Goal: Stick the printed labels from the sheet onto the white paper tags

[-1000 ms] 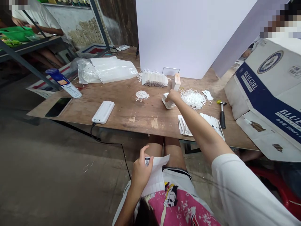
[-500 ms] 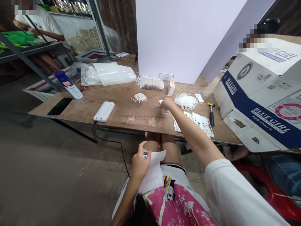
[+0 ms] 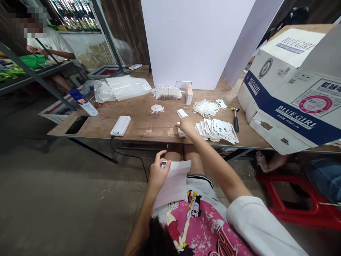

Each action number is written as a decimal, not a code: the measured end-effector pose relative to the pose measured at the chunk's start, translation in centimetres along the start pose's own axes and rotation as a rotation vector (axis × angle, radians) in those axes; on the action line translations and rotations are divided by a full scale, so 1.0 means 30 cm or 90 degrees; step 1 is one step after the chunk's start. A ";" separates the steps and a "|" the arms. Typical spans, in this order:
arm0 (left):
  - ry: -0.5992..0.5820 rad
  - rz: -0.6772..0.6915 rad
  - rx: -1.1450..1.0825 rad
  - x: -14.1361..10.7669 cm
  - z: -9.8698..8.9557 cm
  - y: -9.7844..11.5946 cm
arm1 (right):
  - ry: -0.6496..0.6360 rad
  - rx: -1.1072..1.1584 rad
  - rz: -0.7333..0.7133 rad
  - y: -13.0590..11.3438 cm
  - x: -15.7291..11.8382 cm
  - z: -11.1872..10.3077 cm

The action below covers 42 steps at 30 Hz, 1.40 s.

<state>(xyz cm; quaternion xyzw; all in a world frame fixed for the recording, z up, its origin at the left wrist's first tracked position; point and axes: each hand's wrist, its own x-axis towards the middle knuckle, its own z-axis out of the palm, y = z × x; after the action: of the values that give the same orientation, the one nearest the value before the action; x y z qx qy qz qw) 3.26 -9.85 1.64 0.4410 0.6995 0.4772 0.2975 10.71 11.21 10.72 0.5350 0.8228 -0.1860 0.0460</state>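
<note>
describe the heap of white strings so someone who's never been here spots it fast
On the wooden table, find the big white-and-blue BLUE GIRL carton at the right end, then the hammer just left of it. The heap of white strings lies left of the hammer's head, beyond the spread of white cards. Unlike those flat cards, it is a loose, curly tangle.

Floor (image 3: 66, 199) dim, white panel (image 3: 186, 42) bright; glare at upper-left window (image 3: 77, 14); edges stretched.
</note>
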 end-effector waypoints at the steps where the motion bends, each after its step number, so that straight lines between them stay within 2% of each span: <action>1: -0.018 0.003 -0.005 0.008 0.002 0.016 | 0.015 0.029 -0.041 0.024 -0.045 -0.005; 3: -0.056 0.004 -0.011 0.027 0.016 0.055 | -0.001 0.108 -0.153 0.092 -0.147 0.007; 5: -0.094 -0.009 -0.045 0.046 0.045 0.099 | -0.078 0.203 -0.281 0.175 -0.252 0.047; 6: -0.109 -0.022 -0.069 0.055 0.064 0.120 | -0.111 0.304 -0.358 0.217 -0.298 0.072; 7: -0.123 -0.036 -0.088 0.063 0.087 0.140 | -0.101 0.379 -0.371 0.256 -0.336 0.097; 10: -0.167 -0.080 -0.107 0.082 0.157 0.184 | -0.060 0.507 -0.324 0.351 -0.393 0.149; 13: -0.207 -0.121 -0.125 0.101 0.207 0.209 | -0.045 0.570 -0.247 0.415 -0.384 0.149; 15: -0.222 -0.143 -0.149 0.116 0.227 0.217 | -0.059 0.619 -0.224 0.446 -0.365 0.133; 19: -0.235 -0.171 -0.220 0.142 0.247 0.217 | -0.115 0.711 -0.243 0.480 -0.341 0.111; 23: -0.216 -0.188 -0.281 0.149 0.258 0.202 | -0.153 0.774 -0.203 0.477 -0.335 0.123; 27: -0.211 -0.207 -0.311 0.139 0.251 0.169 | -0.163 0.844 -0.172 0.439 -0.341 0.164; 31: -0.213 -0.215 -0.333 0.127 0.216 0.115 | -0.121 0.896 -0.147 0.376 -0.340 0.221; 35: -0.205 -0.219 -0.348 0.123 0.161 0.062 | -0.105 0.854 -0.117 0.297 -0.331 0.262; 37: -0.181 -0.226 -0.359 0.123 0.136 0.040 | -0.035 0.779 -0.118 0.253 -0.332 0.273; 42: -0.073 -0.242 -0.369 0.127 0.105 0.008 | 0.319 0.445 -0.225 0.157 -0.351 0.317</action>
<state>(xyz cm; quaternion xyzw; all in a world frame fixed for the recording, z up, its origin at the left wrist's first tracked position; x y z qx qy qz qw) 4.31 -5.12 0.74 0.2262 0.5869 0.5661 0.5329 18.21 0.42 3.58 0.3983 0.7751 -0.3222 -0.3699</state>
